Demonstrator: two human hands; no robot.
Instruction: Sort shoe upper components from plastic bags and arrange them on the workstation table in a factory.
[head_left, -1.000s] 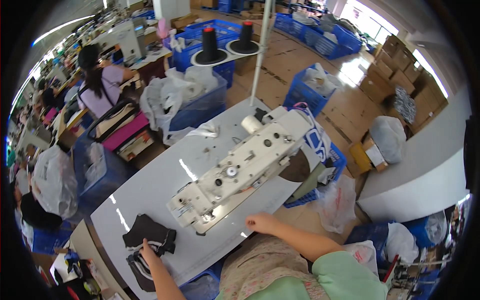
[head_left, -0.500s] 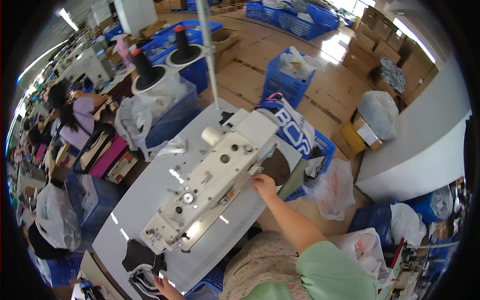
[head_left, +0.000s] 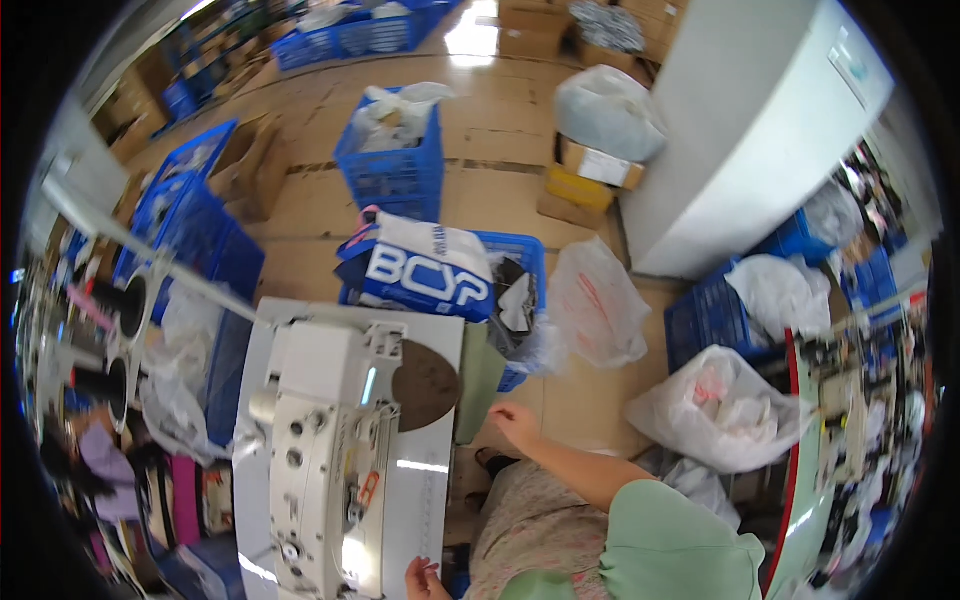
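Note:
A white industrial sewing machine [head_left: 320, 450] stands on a pale grey table [head_left: 420, 505]. My right hand [head_left: 515, 424] is raised off the table's right side, beside a green panel [head_left: 482, 380]; its fingers are curled together with nothing visible in them. Low in the view, my left hand [head_left: 426, 580] is by the table's near edge, right of the machine, partly cut off by the frame. Its fingertips are slightly apart and no object shows in them. A dark brown round piece [head_left: 425, 388] lies on the table at the machine's far right.
A blue and white printed bag [head_left: 425, 265] lies on a blue crate [head_left: 525, 262] behind the table. Another blue crate [head_left: 395, 165] stands farther off. White plastic sacks [head_left: 715, 410] and a white pillar [head_left: 735, 130] are to the right. Thread cones [head_left: 118, 305] stand at left.
The view has swung to the right. My right hand has come away from the machine to beyond the table edge. My left hand is away from the black pieces, which have left the view.

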